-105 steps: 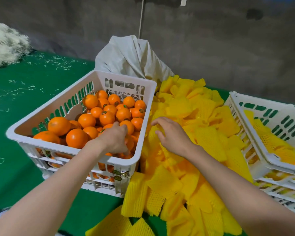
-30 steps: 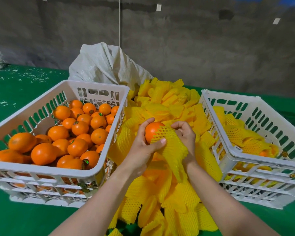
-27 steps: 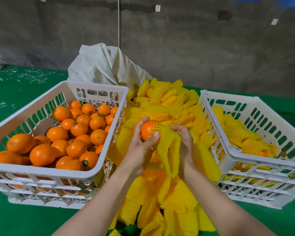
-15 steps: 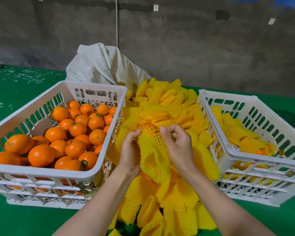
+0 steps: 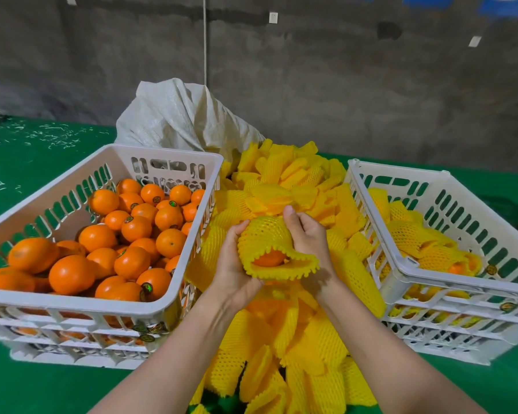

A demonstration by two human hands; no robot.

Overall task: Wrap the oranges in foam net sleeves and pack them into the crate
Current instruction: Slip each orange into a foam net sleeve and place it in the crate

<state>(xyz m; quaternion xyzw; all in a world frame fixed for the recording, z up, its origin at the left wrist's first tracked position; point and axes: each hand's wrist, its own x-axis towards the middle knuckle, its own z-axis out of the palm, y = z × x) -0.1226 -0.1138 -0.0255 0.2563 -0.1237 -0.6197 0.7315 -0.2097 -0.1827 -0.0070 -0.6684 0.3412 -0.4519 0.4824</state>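
Observation:
An orange [image 5: 269, 258] sits inside a yellow foam net sleeve [image 5: 266, 237], showing only through the sleeve's open lower end. My left hand [image 5: 232, 264] grips the sleeved orange from the left and below. My right hand [image 5: 307, 237] holds it from the right, thumb on top. Both hands are above the pile of loose yellow sleeves [image 5: 284, 186]. The white crate of bare oranges [image 5: 174, 273] is on the left. The white crate on the right [image 5: 401, 264] holds wrapped oranges [image 5: 413, 234].
A white woven sack [image 5: 180, 118] stands behind the left crate and the sleeve pile. Everything rests on a green surface [image 5: 36, 144] strewn with white shreds at the far left. A grey concrete wall runs along the back.
The sleeve has been drawn down over the orange, which now shows only at the open bottom end. My left hand has shifted under it and my right hand lies on its right side.

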